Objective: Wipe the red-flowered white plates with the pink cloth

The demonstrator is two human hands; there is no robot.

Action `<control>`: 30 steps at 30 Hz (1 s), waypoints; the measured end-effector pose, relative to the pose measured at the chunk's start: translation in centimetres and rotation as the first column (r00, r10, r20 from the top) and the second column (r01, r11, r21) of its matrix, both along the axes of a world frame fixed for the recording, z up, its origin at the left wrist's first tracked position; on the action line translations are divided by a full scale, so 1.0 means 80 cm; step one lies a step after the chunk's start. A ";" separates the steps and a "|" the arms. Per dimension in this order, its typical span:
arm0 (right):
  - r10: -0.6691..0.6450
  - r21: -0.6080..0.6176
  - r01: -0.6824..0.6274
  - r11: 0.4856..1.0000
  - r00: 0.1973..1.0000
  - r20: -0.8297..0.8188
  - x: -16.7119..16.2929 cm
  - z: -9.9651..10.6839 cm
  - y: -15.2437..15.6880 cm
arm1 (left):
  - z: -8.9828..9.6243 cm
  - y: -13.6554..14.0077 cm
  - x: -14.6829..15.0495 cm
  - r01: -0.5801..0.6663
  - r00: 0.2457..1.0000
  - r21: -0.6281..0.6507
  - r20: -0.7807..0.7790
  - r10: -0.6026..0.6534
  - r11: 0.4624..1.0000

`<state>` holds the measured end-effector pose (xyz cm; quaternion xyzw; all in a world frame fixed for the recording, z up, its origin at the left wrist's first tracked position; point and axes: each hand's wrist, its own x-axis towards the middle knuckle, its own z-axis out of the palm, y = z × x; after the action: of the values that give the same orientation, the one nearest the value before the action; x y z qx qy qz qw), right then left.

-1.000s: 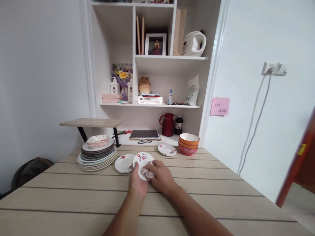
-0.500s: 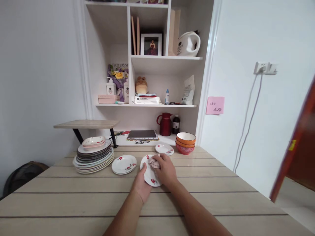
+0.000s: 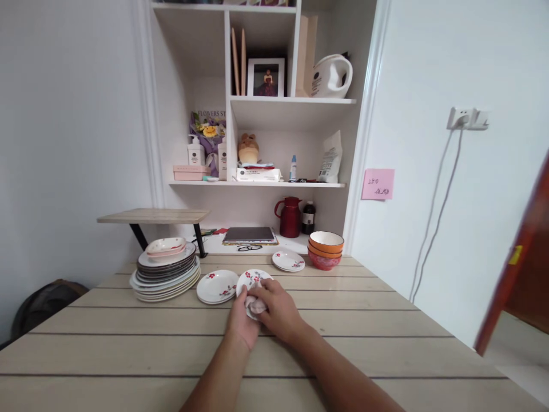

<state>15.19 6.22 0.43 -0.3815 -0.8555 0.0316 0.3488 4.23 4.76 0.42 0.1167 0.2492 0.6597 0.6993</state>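
A small white plate with red flowers (image 3: 253,276) is tilted up in front of me, gripped at its left edge by my left hand (image 3: 243,320). Bunched in the fingers of my right hand (image 3: 278,306) is a pale cloth (image 3: 256,303), pressed on the plate's face. The two hands hide the plate's lower part. Just left of it, small flowered plates (image 3: 217,286) lie stacked on the table. More flowered plates (image 3: 288,261) lie farther back to the right.
At the left stands a tall stack of plates (image 3: 165,280), topped by pink-edged dishes (image 3: 166,246), beside a small raised stand (image 3: 154,216). Stacked bowls (image 3: 326,249) sit at the back right. Behind the table are a laptop (image 3: 249,234), glasses (image 3: 249,248) and a red jug (image 3: 290,217).
The held plate has shifted left and turned in my left hand. My right hand with the cloth has moved left and down, from the plate's upper part to its lower middle.
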 end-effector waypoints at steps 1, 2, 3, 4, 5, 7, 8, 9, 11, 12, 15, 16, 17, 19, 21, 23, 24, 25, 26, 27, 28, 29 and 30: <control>-0.010 0.020 0.010 1.000 1.000 -0.006 -0.002 0.001 -0.001 | 0.000 -0.001 0.001 0.017 1.000 0.003 -0.004 -0.017 1.000; -0.027 0.036 0.027 0.999 1.000 -0.015 -0.003 0.002 -0.001 | 0.000 -0.002 0.001 0.036 0.999 0.010 -0.011 -0.036 0.999; -0.048 0.045 0.050 0.998 0.998 -0.028 -0.003 0.002 0.001 | 0.001 -0.003 0.003 0.055 0.998 0.016 -0.022 -0.054 0.998; -0.075 0.048 0.078 0.996 0.996 -0.045 -0.001 0.002 0.004 | 0.001 -0.003 0.004 0.074 0.997 0.021 -0.034 -0.073 0.997; -0.105 0.047 0.108 0.993 0.993 -0.061 0.002 0.002 0.007 | 0.001 -0.004 0.006 0.093 0.995 0.024 -0.048 -0.092 0.995; -0.172 0.044 0.176 0.983 0.981 -0.092 0.010 0.001 0.016 | 0.001 -0.005 0.009 0.123 0.991 0.019 -0.060 -0.122 0.992; -0.206 0.041 0.211 0.977 0.973 -0.104 0.014 0.000 0.020 | 0.001 -0.005 0.011 0.131 0.990 0.018 -0.055 -0.130 0.991; -0.237 0.034 0.242 0.970 0.965 -0.112 0.019 -0.001 0.024 | 0.001 -0.005 0.012 0.132 0.990 0.020 -0.044 -0.131 0.991; -0.277 0.003 0.279 0.960 0.954 -0.111 0.027 -0.004 0.029 | 0.001 -0.004 0.013 0.097 0.995 0.028 -0.010 -0.097 0.995; -0.286 -0.021 0.285 0.958 0.952 -0.108 0.030 -0.005 0.031 | 0.001 -0.003 0.012 0.067 0.998 0.030 0.004 -0.067 0.997; -0.261 -0.074 0.255 0.964 0.961 -0.087 0.032 -0.010 0.031 | 0.001 0.001 0.005 -0.028 0.999 0.019 0.018 0.027 0.999; -0.236 -0.074 0.231 0.970 0.969 -0.077 0.031 -0.011 0.030 | 0.001 0.003 0.001 -0.051 0.999 0.015 0.018 0.050 0.999; -0.205 -0.066 0.200 0.977 0.977 -0.064 0.028 -0.011 0.028 | 0.002 0.004 -0.003 -0.070 0.997 0.015 0.020 0.070 0.997; -0.134 -0.032 0.133 0.991 0.990 -0.033 0.019 -0.012 0.021 | 0.002 0.007 -0.011 -0.102 0.994 0.026 0.032 0.101 0.994; -0.067 0.010 0.067 0.998 0.998 0.007 0.008 -0.010 0.013 | 0.002 0.007 -0.015 -0.087 0.995 0.031 0.043 0.085 0.996; -0.018 0.050 0.015 0.999 0.999 0.048 -0.002 -0.007 0.005 | 0.002 0.006 -0.013 -0.024 0.999 0.021 0.040 0.023 0.999; -0.010 0.069 0.006 0.998 0.998 0.060 -0.005 -0.006 0.003 | 0.003 0.004 -0.011 0.012 0.999 0.013 0.036 -0.013 1.000; -0.016 0.086 0.010 0.996 0.998 0.064 -0.007 -0.005 0.003 | 0.003 0.002 -0.008 0.046 0.998 0.009 0.032 -0.046 0.999; -0.035 0.101 0.029 0.994 0.998 0.057 -0.007 -0.003 0.003 | 0.003 0.000 -0.004 0.079 0.996 0.012 0.028 -0.080 0.997; -0.067 0.111 0.063 0.992 0.997 0.039 -0.005 -0.002 0.005 | 0.003 -0.002 -0.001 0.110 0.994 0.018 0.019 -0.110 0.994; -0.109 0.113 0.107 0.988 0.994 0.013 -0.001 -0.002 0.008 | 0.003 -0.004 0.002 0.145 0.989 0.023 0.003 -0.145 0.989; -0.157 0.108 0.157 0.982 0.988 -0.015 0.004 -0.001 0.012 | 0.003 -0.006 0.005 0.181 0.983 0.023 -0.019 -0.180 0.983; -0.204 0.095 0.207 0.974 0.978 -0.040 0.009 -0.001 0.016 | 0.003 -0.007 0.008 0.211 0.977 0.022 -0.044 -0.209 0.977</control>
<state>15.93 7.46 0.35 -0.4499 -0.8066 -0.0411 0.3811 4.84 4.17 0.65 0.1650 0.2412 0.5828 0.7582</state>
